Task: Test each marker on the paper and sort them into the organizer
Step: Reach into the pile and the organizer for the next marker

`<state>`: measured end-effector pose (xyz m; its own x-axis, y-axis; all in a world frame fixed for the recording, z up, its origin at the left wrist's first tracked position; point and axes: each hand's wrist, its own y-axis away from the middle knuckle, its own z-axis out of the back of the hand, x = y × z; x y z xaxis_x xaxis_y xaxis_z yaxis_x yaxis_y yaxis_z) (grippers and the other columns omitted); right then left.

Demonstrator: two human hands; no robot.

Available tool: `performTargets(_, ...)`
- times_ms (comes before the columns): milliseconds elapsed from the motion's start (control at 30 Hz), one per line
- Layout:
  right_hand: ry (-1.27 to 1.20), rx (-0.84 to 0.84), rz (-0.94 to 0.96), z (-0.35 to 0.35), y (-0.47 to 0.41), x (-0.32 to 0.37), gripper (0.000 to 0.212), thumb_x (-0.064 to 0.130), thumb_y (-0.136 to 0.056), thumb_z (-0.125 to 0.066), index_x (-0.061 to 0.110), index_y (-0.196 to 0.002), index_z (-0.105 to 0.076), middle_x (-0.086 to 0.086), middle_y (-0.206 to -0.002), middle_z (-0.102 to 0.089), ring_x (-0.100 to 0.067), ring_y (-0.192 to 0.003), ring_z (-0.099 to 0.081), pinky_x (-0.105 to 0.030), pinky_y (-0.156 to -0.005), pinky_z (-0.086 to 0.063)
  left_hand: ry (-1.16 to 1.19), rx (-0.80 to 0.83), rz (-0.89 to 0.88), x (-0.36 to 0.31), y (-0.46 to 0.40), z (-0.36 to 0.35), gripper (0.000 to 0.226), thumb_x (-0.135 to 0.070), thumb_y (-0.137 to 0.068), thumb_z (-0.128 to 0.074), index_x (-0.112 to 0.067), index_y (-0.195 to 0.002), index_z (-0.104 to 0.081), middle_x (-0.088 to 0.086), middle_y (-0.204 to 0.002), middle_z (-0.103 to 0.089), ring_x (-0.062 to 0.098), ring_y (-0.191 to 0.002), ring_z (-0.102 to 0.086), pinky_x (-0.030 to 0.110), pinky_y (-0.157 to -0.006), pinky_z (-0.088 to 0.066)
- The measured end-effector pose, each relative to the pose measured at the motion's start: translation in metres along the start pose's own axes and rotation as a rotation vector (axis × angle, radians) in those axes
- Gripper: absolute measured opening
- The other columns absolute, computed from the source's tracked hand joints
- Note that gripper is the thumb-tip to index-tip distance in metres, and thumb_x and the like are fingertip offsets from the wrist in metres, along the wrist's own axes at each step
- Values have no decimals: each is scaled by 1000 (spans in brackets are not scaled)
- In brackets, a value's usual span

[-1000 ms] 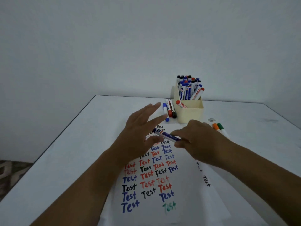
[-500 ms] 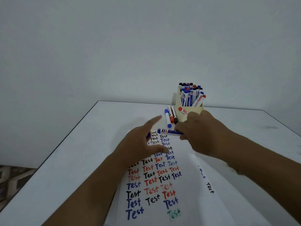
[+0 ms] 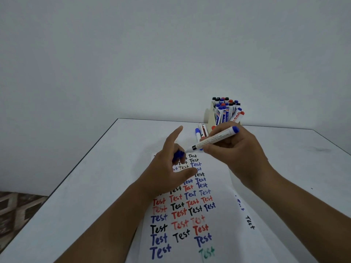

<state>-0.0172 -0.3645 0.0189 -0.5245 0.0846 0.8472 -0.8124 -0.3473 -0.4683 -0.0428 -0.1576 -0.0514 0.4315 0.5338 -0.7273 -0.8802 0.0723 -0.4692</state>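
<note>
The blue cap [image 3: 178, 154] is now off: the left hand [image 3: 169, 173] pinches it, and the right hand [image 3: 235, 149] grips the white blue-ended marker [image 3: 214, 139], raised from the written white paper [image 3: 218, 186]. I think this marker is ready for its test

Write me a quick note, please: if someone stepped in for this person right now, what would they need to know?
Right hand grips an uncapped blue marker, tip just above the paper.
Left hand holds its blue cap.
The paper already carries many "Test" words in black, red, blue and one green.
The organizer at the table's far edge holds many markers.
Left to do: write with this marker, cap it, sort it, then test the loose markers lying beside the organizer.
</note>
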Motion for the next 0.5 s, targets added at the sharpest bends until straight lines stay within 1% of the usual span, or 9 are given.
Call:
performTargets(100, 33, -1, -9, -5, 2, -6, 24, 9, -79, -83, 17, -96, -67, 0, -88, -76, -21, -86, -75, -38, -82, -62, 14, -9, -18, 0, 1, 0, 105, -39, -79, -83, -48, -153, -9, -8, -91, -58, 23, -87, -63, 30, -81, -56)
performTargets(200, 127, 1, 15, -9, 2, -12, 21, 21, -78, -85, 20, -91, -68, 3, -85, -75, -20, -81, -73, -38, -74, -63, 7, -20, -34, -2, 1, -4, 103, -33, -81, -83, -47, -153, -11, -13, -86, -54, 18, -84, -60, 21, -80, -52)
performTargets(267, 193, 14, 51, -12, 3, -15, 20, 27, -78, -84, 20, -88, -68, 8, -80, -72, -16, -74, -70, -32, -65, -61, -5, -27, -42, -3, 1, -6, 101, -25, -82, -81, -42, -155, -13, -12, -82, -51, 14, -77, -57, 18, -74, -49)
performTargets(367, 242, 34, 114, -16, 5, -15, 26, 40, -73, -80, 20, -84, -67, 17, -75, -68, -10, -66, -65, -17, -55, -52, -1, -32, -24, -4, 0, -7, 98, -10, -84, -76, -35, -156, -15, -2, -81, -52, 11, -71, -52, 19, -69, -47)
performTargets(433, 256, 43, 129, -19, 5, -16, 32, 45, -71, -76, 18, -83, -66, 21, -75, -66, -8, -65, -63, -14, -53, -49, -12, -43, -17, -3, -1, -6, 97, -7, -84, -75, -33, -156, -16, 1, -81, -53, 12, -70, -52, 19, -68, -48)
performTargets(500, 253, 49, 127, -22, 7, -18, 40, 49, -69, -74, 12, -85, -67, 25, -74, -65, -5, -65, -63, -13, -53, -48, -26, -42, -4, -3, -2, -6, 98, -8, -83, -76, -34, -155, -16, 0, -80, -53, 11, -71, -53, 18, -68, -49)
